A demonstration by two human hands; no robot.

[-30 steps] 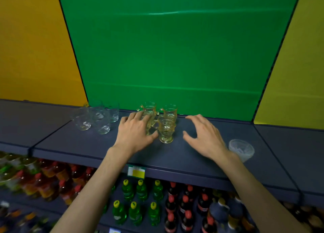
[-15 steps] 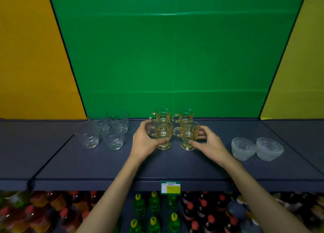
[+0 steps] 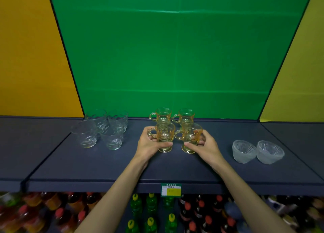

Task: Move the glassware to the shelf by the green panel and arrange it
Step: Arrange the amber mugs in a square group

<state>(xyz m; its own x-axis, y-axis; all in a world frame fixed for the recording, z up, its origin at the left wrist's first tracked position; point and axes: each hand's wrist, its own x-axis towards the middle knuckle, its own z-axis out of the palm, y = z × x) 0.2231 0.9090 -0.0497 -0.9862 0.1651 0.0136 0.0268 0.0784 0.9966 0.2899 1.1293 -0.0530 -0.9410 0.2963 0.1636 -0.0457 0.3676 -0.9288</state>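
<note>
Several amber glass mugs stand in two rows on the dark shelf [image 3: 175,169] below the green panel [image 3: 175,57]. My left hand [image 3: 149,145] grips the front left amber mug [image 3: 165,136]. My right hand [image 3: 204,145] grips the front right amber mug [image 3: 191,138]. Behind them stand the back left amber mug [image 3: 163,115] and the back right amber mug [image 3: 185,116]. Several clear tumblers [image 3: 103,129] are grouped at the left. Two frosted glass bowls [image 3: 257,151] sit side by side at the right.
A price tag [image 3: 171,190] hangs on the shelf's front edge. Rows of bottles [image 3: 150,213] with green, red and yellow caps fill the shelf below. An orange panel [image 3: 31,53] is at the left and a yellow panel [image 3: 301,85] at the right.
My hands went from hovering over the mugs to gripping the two front mugs, one each. The view swung so the shelf sits level and both frosted bowls show.
</note>
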